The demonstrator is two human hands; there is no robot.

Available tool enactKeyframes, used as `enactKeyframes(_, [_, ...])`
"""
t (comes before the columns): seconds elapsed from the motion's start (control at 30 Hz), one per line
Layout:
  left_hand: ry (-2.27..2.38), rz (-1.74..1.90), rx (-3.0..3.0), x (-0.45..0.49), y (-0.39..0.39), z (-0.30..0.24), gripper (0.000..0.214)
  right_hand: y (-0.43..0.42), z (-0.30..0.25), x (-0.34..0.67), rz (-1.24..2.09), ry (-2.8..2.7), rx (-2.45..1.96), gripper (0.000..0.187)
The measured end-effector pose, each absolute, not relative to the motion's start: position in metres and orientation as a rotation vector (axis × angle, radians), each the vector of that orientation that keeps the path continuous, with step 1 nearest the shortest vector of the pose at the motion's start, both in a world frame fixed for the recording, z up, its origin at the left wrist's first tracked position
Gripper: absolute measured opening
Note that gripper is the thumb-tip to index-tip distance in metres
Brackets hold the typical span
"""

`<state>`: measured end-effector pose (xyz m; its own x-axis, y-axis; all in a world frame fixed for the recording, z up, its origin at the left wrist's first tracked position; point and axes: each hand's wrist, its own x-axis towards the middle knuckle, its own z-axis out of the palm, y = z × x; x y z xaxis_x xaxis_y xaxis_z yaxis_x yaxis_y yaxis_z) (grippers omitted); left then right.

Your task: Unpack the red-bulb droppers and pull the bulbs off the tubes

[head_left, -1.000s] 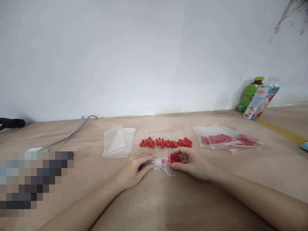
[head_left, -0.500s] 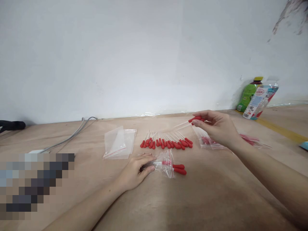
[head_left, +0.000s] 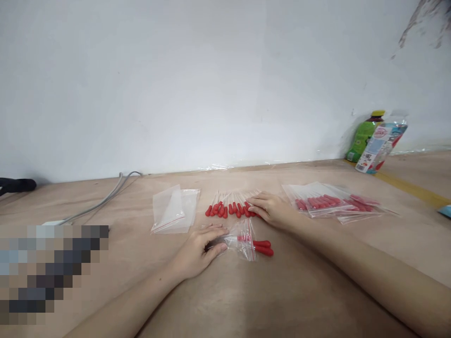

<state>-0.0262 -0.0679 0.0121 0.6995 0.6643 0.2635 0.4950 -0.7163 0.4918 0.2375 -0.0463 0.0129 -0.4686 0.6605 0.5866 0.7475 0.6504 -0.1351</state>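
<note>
Plenty of bare, smooth table [head_left: 317, 291] lies around us, so the 1st risk is sliding. The small zip bag [head_left: 237, 238] is pinned only at its left end. A nudge from our right forearm [head_left: 352, 267], which crosses just beside it, could spin it or drag it off line.

The pile of filled bags [head_left: 331, 203] on the right lies loose and overlapped, near that same arm, so a careless sweep would scatter it.

The row of loose droppers [head_left: 225, 209] sits packed side by side, red bulbs toward us and thin clear stems pointing away. Fingers pressing down there could roll several at once or bend a stem, esp. w/ weight on the bulbs.

Smallest worry: two droppers [head_left: 262, 247] stick bulb-first out of the bag's mouth, approx. half out. They could slip free if the bag tilts or gets tugged.

Our left hand [head_left: 197, 253] lies palm down w/ fingers nearly straight, pressing the bag's closed end flat to the table. It grips nothing.

Our right hand [head_left: 269, 209] rests over the right end of the row, fingers loosely curled and tips on the bulbs. We can't tell whether it has pinched a dropper, since the fingers hide that spot.
</note>
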Motion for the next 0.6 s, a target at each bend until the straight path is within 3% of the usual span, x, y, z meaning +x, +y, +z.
enactKeyframes(0.27, [0.886, 0.616, 2.536, -0.027, -0.067, 0.011, 0.033, -0.110, 0.031, 0.241, 0.145, -2.116, -1.220, 0.021])
enactKeyframes(0.43, [0.892, 0.629, 2.530, -0.026, -0.067, 0.010, 0.032, -0.134, 0.034, 0.237, 0.320, -2.232, -1.376, 0.034])
enactKeyframes(0.6, [0.882, 0.639, 2.540, -0.027, -0.067, 0.011, 0.034, -0.131, 0.027, 0.231, 0.383, -2.273, -1.303, 0.017])
